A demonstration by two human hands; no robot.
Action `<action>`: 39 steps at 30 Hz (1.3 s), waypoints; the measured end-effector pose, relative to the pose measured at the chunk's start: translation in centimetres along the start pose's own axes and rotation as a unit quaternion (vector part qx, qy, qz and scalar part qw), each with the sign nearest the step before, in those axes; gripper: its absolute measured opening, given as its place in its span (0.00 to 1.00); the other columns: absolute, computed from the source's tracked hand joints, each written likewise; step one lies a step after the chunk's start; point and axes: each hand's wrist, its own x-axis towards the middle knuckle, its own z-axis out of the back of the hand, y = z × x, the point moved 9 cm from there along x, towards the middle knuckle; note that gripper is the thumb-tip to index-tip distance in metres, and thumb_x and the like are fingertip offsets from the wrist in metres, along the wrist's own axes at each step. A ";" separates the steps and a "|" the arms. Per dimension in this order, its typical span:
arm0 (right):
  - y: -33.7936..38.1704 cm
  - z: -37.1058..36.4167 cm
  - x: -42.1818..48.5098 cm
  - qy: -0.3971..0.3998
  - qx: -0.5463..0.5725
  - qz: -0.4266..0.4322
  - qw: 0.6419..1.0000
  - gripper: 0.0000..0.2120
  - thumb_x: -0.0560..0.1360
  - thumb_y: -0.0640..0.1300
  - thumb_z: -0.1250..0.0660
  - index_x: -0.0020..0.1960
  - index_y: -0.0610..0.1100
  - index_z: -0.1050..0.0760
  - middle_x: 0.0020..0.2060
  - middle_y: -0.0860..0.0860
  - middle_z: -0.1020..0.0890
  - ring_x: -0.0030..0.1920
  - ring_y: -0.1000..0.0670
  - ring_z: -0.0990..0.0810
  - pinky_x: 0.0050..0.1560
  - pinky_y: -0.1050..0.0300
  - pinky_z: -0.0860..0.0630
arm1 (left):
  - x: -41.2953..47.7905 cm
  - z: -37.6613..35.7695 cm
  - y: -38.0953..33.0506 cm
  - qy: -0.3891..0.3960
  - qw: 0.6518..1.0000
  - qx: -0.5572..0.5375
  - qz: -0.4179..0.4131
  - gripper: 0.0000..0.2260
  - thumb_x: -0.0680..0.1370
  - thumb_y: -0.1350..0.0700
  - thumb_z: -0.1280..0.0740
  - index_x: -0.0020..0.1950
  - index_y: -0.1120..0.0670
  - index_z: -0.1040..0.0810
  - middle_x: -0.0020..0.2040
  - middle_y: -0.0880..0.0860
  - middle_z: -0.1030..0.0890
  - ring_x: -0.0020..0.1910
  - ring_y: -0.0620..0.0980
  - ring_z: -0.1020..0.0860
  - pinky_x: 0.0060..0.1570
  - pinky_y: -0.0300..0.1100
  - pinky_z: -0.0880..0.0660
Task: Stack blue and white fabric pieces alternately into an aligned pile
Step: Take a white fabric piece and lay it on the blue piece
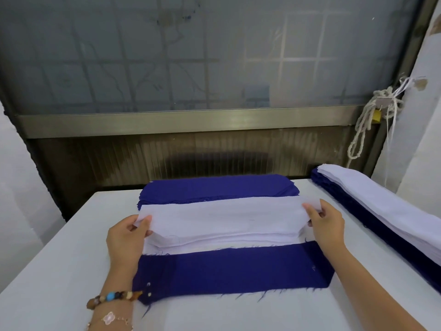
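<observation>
A left hand (126,237) and a right hand (327,225) pinch opposite ends of the top white rectangular fabric piece (222,216) above its thick white stack (214,243) at frame centre; the flat dark blue fabric piece (233,271) at lower centre suggests a pile barely begun.

- No text, brand, number or sign can be read anywhere in the view.
- A small pale tag (384,100) hangs among the knotted cords (362,125) at the far right. Any marking on it is too small to make out.
</observation>
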 end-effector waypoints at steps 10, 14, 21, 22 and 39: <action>-2.0 2.4 -2.8 0.055 -0.004 -0.044 0.998 0.18 0.79 0.51 0.36 0.65 0.43 0.29 0.51 0.44 0.22 0.34 0.48 0.23 0.43 0.54 0.26 | -1.5 1.0 2.8 0.146 0.980 -0.075 0.114 0.04 0.74 0.57 0.27 0.45 0.57 0.17 0.38 0.54 0.17 0.37 0.50 0.22 0.43 0.43 0.25; -2.6 3.6 -4.0 0.065 -0.023 -0.036 0.997 0.12 0.79 0.48 0.35 0.59 0.43 0.27 0.44 0.44 0.20 0.37 0.45 0.22 0.42 0.53 0.27 | -3.0 1.2 3.9 0.217 0.961 -0.095 0.140 0.07 0.74 0.58 0.27 0.47 0.61 0.18 0.41 0.58 0.17 0.40 0.54 0.22 0.51 0.48 0.25; -2.9 3.3 -4.9 0.124 -0.111 -0.008 0.986 0.11 0.79 0.46 0.36 0.60 0.42 0.27 0.51 0.46 0.22 0.49 0.45 0.26 0.47 0.55 0.30 | -3.3 1.7 3.3 0.223 0.970 0.090 0.023 0.08 0.73 0.63 0.28 0.39 0.66 0.25 0.30 0.55 0.25 0.26 0.47 0.27 0.38 0.42 0.32; -2.8 3.2 -5.0 0.131 -0.122 -0.005 0.984 0.09 0.79 0.45 0.36 0.57 0.43 0.27 0.48 0.45 0.22 0.46 0.44 0.25 0.42 0.55 0.30 | -3.3 1.8 3.0 0.217 0.969 0.119 0.004 0.07 0.73 0.64 0.29 0.38 0.65 0.24 0.29 0.55 0.24 0.24 0.46 0.27 0.36 0.41 0.31; -1.2 2.5 -5.9 0.148 -0.141 0.085 0.975 0.06 0.76 0.49 0.33 0.42 0.50 0.27 0.36 0.49 0.21 0.37 0.47 0.24 0.35 0.58 0.29 | -3.1 2.8 0.9 0.122 0.975 0.165 -0.085 0.12 0.76 0.59 0.34 0.37 0.65 0.30 0.33 0.63 0.30 0.32 0.50 0.34 0.34 0.43 0.36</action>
